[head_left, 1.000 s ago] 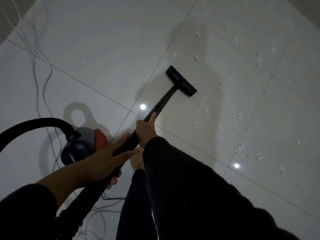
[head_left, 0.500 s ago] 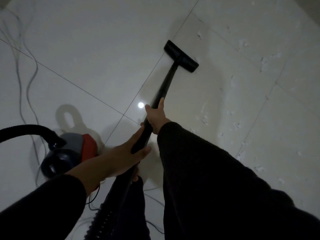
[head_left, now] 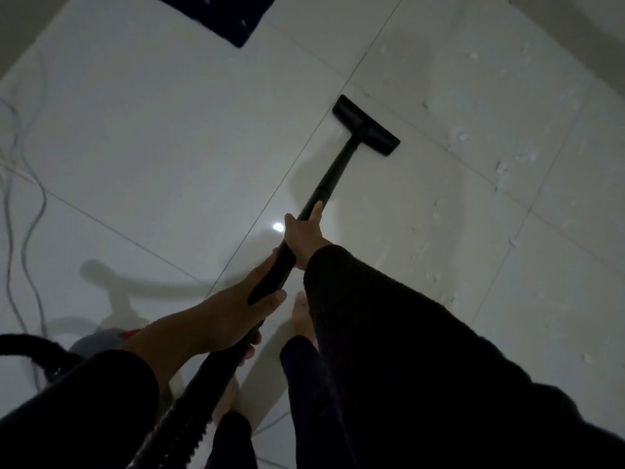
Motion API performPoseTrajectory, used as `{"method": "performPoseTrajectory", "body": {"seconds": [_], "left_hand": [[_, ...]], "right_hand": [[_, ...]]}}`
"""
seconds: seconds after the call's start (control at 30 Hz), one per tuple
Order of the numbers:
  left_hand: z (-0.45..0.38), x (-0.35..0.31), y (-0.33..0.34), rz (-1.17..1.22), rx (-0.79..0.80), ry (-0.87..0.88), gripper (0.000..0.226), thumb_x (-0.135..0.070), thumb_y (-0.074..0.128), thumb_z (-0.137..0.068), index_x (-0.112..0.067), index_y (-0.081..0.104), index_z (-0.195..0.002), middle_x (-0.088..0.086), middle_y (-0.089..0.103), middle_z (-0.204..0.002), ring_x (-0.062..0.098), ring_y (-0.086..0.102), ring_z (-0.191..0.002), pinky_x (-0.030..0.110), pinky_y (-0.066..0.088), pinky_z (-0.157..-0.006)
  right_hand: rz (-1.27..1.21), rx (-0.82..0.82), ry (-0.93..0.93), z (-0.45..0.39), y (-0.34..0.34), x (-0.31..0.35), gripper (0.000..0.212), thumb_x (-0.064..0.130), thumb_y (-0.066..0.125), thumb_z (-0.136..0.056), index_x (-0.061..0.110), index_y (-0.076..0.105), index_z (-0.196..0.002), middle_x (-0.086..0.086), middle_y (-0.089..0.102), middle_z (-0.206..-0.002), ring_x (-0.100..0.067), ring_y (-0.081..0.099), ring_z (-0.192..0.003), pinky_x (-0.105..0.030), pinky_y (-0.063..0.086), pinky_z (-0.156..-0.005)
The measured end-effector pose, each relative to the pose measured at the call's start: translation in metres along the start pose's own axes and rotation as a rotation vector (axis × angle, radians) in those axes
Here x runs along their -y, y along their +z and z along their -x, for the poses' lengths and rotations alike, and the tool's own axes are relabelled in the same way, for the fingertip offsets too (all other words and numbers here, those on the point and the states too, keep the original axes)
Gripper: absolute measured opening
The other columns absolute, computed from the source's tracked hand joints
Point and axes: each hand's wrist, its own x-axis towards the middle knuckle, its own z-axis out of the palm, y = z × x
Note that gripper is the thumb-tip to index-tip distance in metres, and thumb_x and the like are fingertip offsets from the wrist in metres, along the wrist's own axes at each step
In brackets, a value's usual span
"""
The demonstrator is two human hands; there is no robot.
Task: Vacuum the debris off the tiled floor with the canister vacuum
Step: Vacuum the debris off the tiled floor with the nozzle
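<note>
1. Glossy white tiled floor [head_left: 142,137], dim light; landmark is the floor head [head_left: 366,125] of the vacuum, flat on a tile just beside a grout line.
2. Debris [head_left: 458,135], pale flecks, lies scattered right of the floor head and nearer the person on that side; tiles left of the head look clean.
3. Dark mat [head_left: 230,18] sits beyond the floor head at the top edge. Loose cables [head_left: 32,211] run far left of it.
4. Wand [head_left: 333,181] runs from the head back to the hands, then joins the ribbed hose [head_left: 182,421].
5. Canister [head_left: 101,340] is well behind and left of the head, mostly hidden by the left arm.
6. Handling, my guess: the wand is stiff and light and the head slides easily on slick tile; the hose is floppy and drags the canister. Best held two-handed on the wand, as here.
7. Right hand [head_left: 304,236] wraps the wand closer to the head, thumb lying along it.
8. Left hand [head_left: 230,316] grips the wand's rear end, fingers curled underneath and thumb over the top.
9. Bare feet are visible below the hands.
</note>
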Motion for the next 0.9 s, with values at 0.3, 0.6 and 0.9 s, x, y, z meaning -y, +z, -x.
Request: {"method": "performPoseTrajectory", "body": {"seconds": [0.3, 0.6, 0.9], "left_hand": [[-0.058, -0.090, -0.020, -0.013, 0.007, 0.019, 0.059, -0.035, 0.040, -0.099, -0.056, 0.006, -0.143, 0.009, 0.047, -0.070, 0.008, 0.055, -0.041, 0.022, 0.048, -0.045], [-0.123, -0.147, -0.048, 0.009, 0.023, 0.007, 0.060, -0.041, 0.040, -0.097, -0.060, 0.004, -0.141, 0.008, 0.055, -0.060, 0.017, 0.057, -0.050, 0.029, 0.052, -0.050], [-0.183, -0.236, -0.109, 0.075, 0.055, -0.011, 0.058, -0.041, 0.043, -0.097, -0.063, 0.009, -0.138, 0.010, 0.053, -0.065, 0.016, 0.054, -0.046, 0.029, 0.048, -0.047]], "right_hand": [[0.002, -0.021, 0.015, -0.044, -0.062, 0.081, 0.078, 0.025, 0.041, -0.098, 0.039, -0.018, -0.148, -0.014, 0.038, -0.146, -0.039, 0.056, -0.115, -0.052, 0.046, -0.101], [0.109, -0.054, -0.084, -0.093, -0.098, 0.153, 0.067, 0.022, 0.037, -0.099, 0.030, -0.004, -0.152, -0.014, 0.030, -0.152, -0.041, 0.053, -0.118, -0.054, 0.045, -0.100], [-0.555, 0.014, -0.181, -0.133, -0.124, 0.209, 0.077, 0.026, 0.051, -0.099, 0.054, -0.002, -0.146, -0.006, 0.039, -0.124, -0.018, 0.054, -0.083, -0.028, 0.056, -0.059]]}}
